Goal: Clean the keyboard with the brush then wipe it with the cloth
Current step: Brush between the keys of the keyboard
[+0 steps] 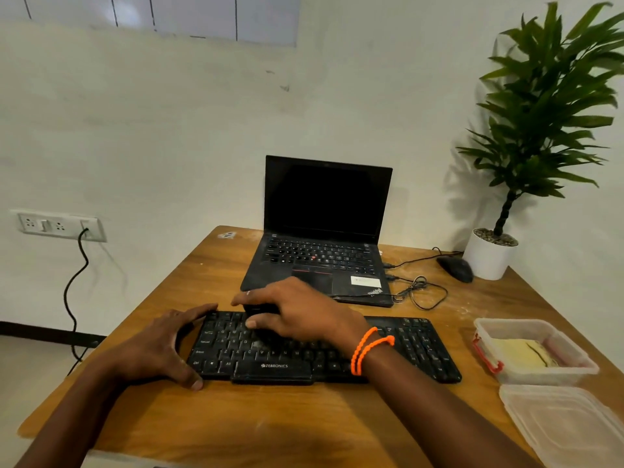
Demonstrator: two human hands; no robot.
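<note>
A black keyboard (pixel 398 349) lies across the wooden desk (pixel 270 427), dusty on its left keys. My left hand (pixel 158 349) grips the keyboard's left end, thumb at the front edge, fingers at the back. My right hand (pixel 297 312), with orange bands on the wrist, is closed over a dark brush (pixel 258 310) and presses it on the upper left keys. Most of the brush is hidden under the hand. A yellowish cloth (pixel 526 356) lies inside a clear plastic box (pixel 570 369) at the right.
An open black laptop (pixel 324 231) stands just behind the keyboard. A black mouse (pixel 456 268) and its looped cable (pixel 422 292) lie to the laptop's right, beside a potted plant (pixel 489 255). The box's lid (pixel 567 430) rests at the desk's right front.
</note>
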